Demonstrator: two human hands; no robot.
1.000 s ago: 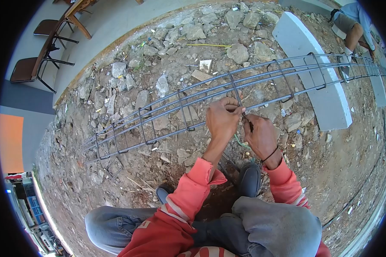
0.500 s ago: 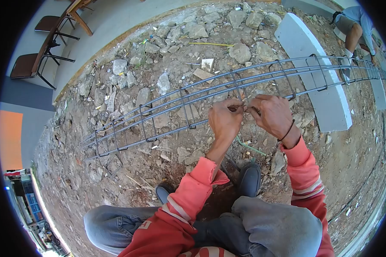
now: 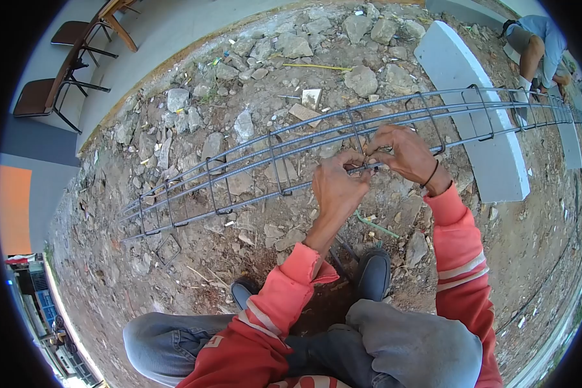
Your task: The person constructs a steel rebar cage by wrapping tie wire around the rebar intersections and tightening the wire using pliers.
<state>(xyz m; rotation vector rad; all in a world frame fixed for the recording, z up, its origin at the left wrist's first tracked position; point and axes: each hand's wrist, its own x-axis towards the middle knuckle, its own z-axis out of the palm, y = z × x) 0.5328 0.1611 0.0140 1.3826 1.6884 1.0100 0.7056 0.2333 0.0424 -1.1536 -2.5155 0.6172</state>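
Note:
A long cage of steel bars (image 3: 239, 157) with square stirrups (image 3: 278, 164) stretches across the view above the rubble ground. My left hand (image 3: 337, 187) is closed at the cage's near bar, beside a stirrup. Close on its right, my right hand (image 3: 406, 155) is closed too, thumb and fingers pinched over the same joint. What lies between the fingertips of each hand is too small to make out. Both hands nearly touch. A loose square stirrup (image 3: 168, 249) lies on the ground near the cage's left end.
A grey slab (image 3: 475, 123) lies under the cage at the right. Another person (image 3: 533, 45) crouches at the upper right. Chairs (image 3: 37, 97) stand on the paved floor at the upper left. Stones (image 3: 361, 81) and a green strip (image 3: 376, 226) lie on the ground.
My right hand first drew back from the bar, then moved up over it, its fingers still pinched. My left hand has stayed near the joint. The other person's arm has shifted.

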